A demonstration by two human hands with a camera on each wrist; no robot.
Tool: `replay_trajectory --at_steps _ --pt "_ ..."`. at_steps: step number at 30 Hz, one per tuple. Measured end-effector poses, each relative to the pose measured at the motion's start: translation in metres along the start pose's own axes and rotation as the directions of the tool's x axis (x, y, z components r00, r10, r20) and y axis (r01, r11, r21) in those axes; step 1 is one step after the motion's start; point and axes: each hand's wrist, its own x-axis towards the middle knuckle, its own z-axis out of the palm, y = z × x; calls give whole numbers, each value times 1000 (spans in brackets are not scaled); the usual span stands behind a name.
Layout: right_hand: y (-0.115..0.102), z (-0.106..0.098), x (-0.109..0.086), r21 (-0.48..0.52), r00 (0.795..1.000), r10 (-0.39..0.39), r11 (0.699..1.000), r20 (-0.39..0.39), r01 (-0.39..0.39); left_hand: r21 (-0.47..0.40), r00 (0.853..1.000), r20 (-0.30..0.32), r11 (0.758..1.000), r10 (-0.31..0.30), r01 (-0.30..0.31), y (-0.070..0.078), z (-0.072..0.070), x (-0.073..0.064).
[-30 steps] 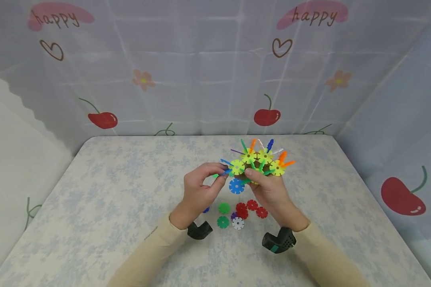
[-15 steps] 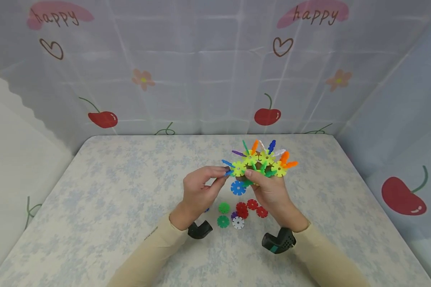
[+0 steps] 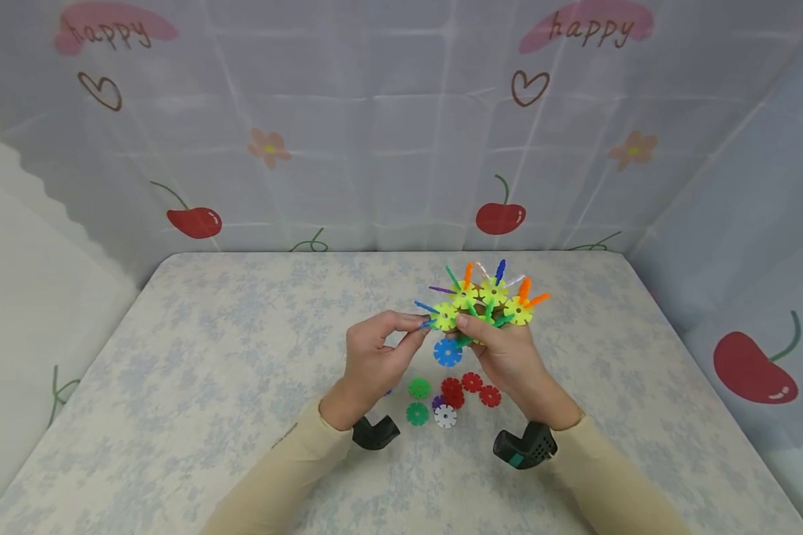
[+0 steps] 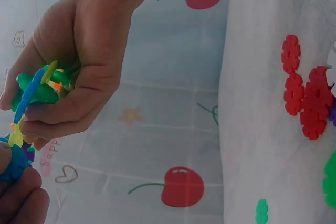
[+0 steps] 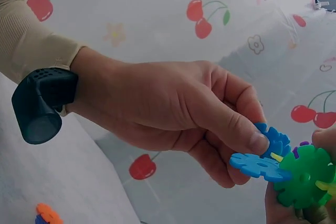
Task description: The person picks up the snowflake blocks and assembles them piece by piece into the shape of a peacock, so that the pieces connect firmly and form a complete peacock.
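In the head view, a built piece of interlocking snowflake discs [image 3: 495,292] is held up over the table, yellow-green discs joined in a cluster with orange, blue, green, purple and white ones sticking out edgewise. My right hand [image 3: 511,360] grips it from below, thumb over its front. My left hand [image 3: 381,353] pinches a blue snowflake disc [image 5: 273,142] between thumb and forefinger at the cluster's left end. Another blue disc [image 3: 447,352] shows face-on just below the cluster. In the right wrist view, a green disc [image 5: 305,177] of the cluster sits close beside the pinched one.
Loose discs lie on the patterned table [image 3: 241,357] below the hands: several red ones [image 3: 471,382], two green [image 3: 418,414], a white [image 3: 445,416] and a partly covered purple one. A curtain with cherries [image 3: 375,148] hangs behind the table.
Both hands keep their holds. The cluster shifts slightly right and then back left, tilting a little, and the left hand moves slightly with it.
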Motion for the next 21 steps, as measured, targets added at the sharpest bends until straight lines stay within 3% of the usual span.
replay_trajectory --at_steps 5,12,17,21 --pt "1 -1 0 -70 1000 -14 997 -5 13 72 999 33 997 2 -4 1 -3 2" --pt "-3 -1 0 -3 997 72 997 11 -72 -43 999 18 998 -51 51 -2 -1 -1" --pt "-1 -3 2 81 995 80 993 57 -84 -71 999 -11 997 -40 39 -4 2 -3" --pt "1 -3 2 81 995 77 993 60 -82 -58 998 -28 997 -53 51 -5 4 -4"
